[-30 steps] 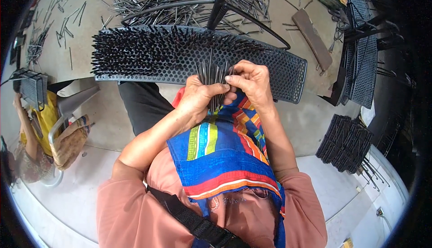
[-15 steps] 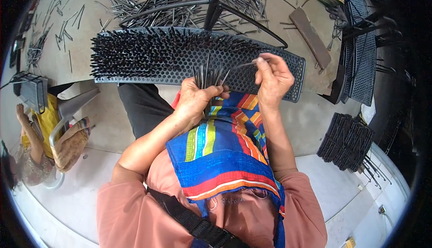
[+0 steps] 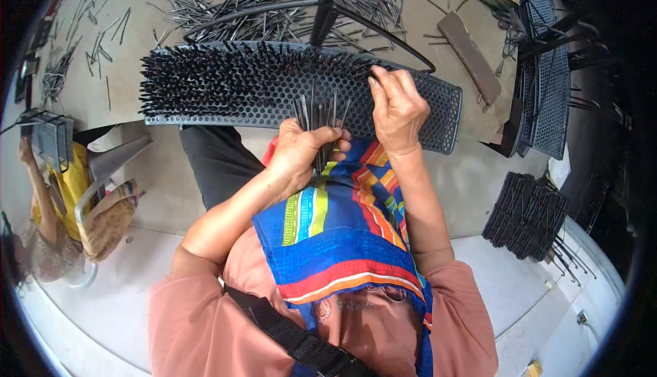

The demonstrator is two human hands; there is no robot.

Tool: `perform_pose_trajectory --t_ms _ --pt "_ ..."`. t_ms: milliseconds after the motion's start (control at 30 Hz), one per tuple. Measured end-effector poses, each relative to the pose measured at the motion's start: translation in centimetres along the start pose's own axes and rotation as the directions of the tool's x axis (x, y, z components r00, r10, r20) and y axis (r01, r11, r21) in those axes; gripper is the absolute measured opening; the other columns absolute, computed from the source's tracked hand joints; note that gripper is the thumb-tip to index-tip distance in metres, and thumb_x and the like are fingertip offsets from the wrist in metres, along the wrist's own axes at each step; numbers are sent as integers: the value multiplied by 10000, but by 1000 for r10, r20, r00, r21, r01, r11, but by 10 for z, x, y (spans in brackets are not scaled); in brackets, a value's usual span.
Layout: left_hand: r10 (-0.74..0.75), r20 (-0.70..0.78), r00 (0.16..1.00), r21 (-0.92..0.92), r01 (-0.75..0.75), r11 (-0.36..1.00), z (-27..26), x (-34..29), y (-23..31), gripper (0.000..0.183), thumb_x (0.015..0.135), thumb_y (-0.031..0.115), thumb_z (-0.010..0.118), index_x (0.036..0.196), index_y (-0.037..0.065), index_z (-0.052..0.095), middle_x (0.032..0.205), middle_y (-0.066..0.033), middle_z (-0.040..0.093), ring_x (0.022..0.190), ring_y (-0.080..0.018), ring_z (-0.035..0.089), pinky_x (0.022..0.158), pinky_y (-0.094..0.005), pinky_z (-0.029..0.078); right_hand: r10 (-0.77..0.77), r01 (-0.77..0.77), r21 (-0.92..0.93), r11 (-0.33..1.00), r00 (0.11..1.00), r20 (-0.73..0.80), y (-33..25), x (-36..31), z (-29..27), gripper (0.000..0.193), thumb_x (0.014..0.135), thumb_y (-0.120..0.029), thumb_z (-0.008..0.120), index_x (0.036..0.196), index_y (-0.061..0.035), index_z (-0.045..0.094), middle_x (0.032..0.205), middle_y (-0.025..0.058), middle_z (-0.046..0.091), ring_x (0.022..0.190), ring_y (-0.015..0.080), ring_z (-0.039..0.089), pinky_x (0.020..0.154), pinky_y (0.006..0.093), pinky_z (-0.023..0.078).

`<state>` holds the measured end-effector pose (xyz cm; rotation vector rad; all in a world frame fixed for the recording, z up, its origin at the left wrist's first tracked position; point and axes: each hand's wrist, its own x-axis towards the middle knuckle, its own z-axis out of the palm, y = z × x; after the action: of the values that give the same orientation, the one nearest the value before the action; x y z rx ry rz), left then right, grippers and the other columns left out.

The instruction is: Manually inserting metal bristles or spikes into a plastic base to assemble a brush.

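Note:
A long curved dark panel full of round holes lies across my lap at the table edge. Thin black strips stand thickly in its left part and along its far edge; the near right part shows bare holes. My left hand is closed around an upright bundle of thin dark strips, their tops fanned out in front of the panel. Over the panel's right half, my right hand pinches at the far edge, fingertips down among the holes. A thin strip there is mostly hidden by the fingers.
Loose dark strips are heaped on the table behind a black metal frame. A brown flat bar lies to the right, near stacked perforated panels. Another person's arm shows at left.
My right hand has moved left and away from me, bringing the thin strip from above the panel down to its far edge. My left hand keeps hold of the bundle.

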<state>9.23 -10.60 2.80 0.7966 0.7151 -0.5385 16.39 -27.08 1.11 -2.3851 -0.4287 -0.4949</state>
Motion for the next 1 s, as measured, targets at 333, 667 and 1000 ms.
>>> perform_pose_trajectory --t_ms 333,667,1000 --pt "14 40 999 59 -16 998 -4 -4 0 95 832 -30 643 924 -25 665 831 -130 699 652 -201 692 547 -290 574 407 -779 558 285 626 665 -22 -29 -3 103 789 -22 744 856 39 695 652 26 641 545 46 539 496 197 422" --pt "47 19 999 94 -49 994 -19 -13 -9 97 846 -6 657 943 -6 649 817 -99 688 652 -185 688 526 -274 551 401 -792 559 246 608 685 -23 -20 0 67 826 -32 719 869 12 692 641 -10 606 451 23 434 413 178 301" --pt "108 -56 993 27 -107 994 -25 -22 0 106 883 -13 575 966 -18 641 834 -121 693 666 -170 666 572 -289 554 429 -332 779 533 899 90 -35 5 37 83 846 35 699 926 19 681 758 14 636 531 25 470 465 177 350"
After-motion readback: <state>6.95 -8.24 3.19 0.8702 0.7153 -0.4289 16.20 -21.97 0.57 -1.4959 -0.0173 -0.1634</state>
